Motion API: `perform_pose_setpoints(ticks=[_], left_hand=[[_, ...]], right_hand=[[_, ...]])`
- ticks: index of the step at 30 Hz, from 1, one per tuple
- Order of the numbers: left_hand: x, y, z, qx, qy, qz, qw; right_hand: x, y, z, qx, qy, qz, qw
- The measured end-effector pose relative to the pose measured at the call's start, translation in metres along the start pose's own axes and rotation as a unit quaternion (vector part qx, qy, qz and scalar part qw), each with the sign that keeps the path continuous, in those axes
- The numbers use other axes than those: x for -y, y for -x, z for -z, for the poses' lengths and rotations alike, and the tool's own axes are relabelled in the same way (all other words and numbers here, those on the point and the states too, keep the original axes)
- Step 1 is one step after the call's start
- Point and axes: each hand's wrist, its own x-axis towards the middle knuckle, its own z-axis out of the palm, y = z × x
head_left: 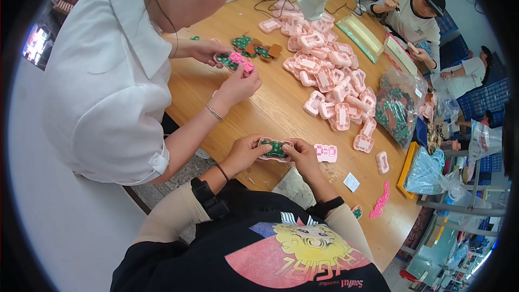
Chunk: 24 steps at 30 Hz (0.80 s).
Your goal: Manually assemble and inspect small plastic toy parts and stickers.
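Between my two hands is a pink plastic shell with a green circuit board (275, 150) lying in it. My left hand (246, 153) grips its left end, the thumb over the board's edge. At the other end, my right hand (304, 158) holds on, with the thumb pressed on the board. Just right of that hand lies a pale piece with pink printed shapes (325, 153). Farther right are a small white square sheet (351, 182), a strip of bright pink rubbery pieces (380, 201), a small green board (357, 212) and a single pink shell (382, 163).
A large heap of pink shells (324, 70) covers the table's (254, 111) middle. Beyond it stands a clear bag of green boards (397, 105). A co-worker in a white shirt (108, 70) at my left handles a green board and pink pieces. A yellow-edged tray (408, 170) sits at right.
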Motion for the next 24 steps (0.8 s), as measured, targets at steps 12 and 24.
perform_pose_setpoints(ticks=[12, 24], left_hand=[[0.029, -0.016, 0.023, -0.092, -0.084, -0.062, 0.99], [0.026, -0.026, 0.018, -0.154, -0.353, -0.095, 0.918]], right_hand=[[-0.042, -0.039, -0.002, 0.017, 0.077, -0.021, 0.997], [-0.039, -0.04, -0.005, -0.043, 0.207, -0.001, 0.977]])
